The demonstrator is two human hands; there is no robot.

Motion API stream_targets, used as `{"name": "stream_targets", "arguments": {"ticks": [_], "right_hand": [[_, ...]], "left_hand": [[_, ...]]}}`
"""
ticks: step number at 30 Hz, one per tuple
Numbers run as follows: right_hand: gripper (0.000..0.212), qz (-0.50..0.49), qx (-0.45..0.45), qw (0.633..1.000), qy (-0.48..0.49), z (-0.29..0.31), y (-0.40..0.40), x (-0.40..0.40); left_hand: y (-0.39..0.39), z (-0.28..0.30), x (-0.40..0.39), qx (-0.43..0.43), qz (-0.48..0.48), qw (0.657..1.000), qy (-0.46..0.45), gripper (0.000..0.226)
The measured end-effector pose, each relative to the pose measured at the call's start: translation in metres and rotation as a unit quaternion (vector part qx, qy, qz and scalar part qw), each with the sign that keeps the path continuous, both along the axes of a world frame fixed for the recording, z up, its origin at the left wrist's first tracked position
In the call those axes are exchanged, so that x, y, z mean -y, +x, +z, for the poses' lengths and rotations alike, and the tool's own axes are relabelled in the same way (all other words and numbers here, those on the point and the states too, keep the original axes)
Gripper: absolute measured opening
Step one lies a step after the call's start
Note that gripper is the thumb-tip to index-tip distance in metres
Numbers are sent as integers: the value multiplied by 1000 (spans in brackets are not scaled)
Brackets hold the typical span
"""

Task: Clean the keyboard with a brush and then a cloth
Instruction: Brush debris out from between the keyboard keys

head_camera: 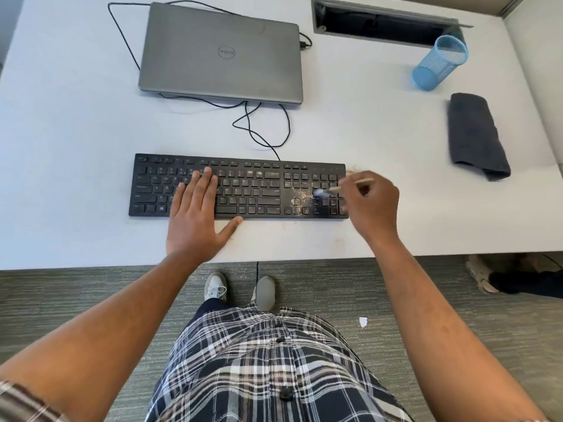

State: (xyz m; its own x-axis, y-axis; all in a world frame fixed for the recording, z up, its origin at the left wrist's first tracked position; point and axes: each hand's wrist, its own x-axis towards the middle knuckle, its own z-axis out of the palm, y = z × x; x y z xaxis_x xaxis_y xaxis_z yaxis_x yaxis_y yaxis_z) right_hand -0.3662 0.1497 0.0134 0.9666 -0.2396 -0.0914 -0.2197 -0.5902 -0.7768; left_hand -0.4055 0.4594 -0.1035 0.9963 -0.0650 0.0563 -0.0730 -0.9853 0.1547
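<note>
1. Left hand (195, 213) lies flat, fingers straight, on the keyboard's (253, 190) left half.
2. Right hand (373, 202) pinches a brush (338, 187), bristles on the dusty numpad.
3. Cloth (476, 135) lies folded well right, beyond the right hand.

An office workstation is being shown. A white desk (365, 132) is being used as the work surface, and a closed grey laptop (222, 53) is lying on it with black cables (259, 126) trailing from it. Just in front of the laptop, a black keyboard (259, 190) is being kept. Behind and to the right of the laptop, a cable tray (384, 24) is set into the desk. Right of the laptop, a blue mesh pen holder (438, 63) is lying tipped. Grey carpet (457, 315) is covering the floor.
</note>
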Motion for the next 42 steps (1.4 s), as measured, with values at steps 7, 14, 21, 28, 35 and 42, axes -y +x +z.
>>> {"name": "stream_targets", "arguments": {"ticks": [7,14,21,28,35,42], "right_hand": [[14,-6,46,998,-39,5,41,-6],[19,91,-6,990,-106,-7,25,-18],[18,16,12,1000,-21,-8,30,-3],[23,45,-4,999,-29,-4,46,-7],[22,137,-66,984,-90,-3,40,-14],[20,119,-46,990,-61,-10,22,-4]], "left_hand": [[-1,0,0,2,-1,1000,-3,100],[-1,0,0,0,2,1000,5,100],[-1,0,0,-4,2,1000,7,101],[-1,1,1,-1,0,1000,6,100],[-1,1,1,-2,4,1000,6,101],[-1,1,2,0,2,1000,4,100]]}}
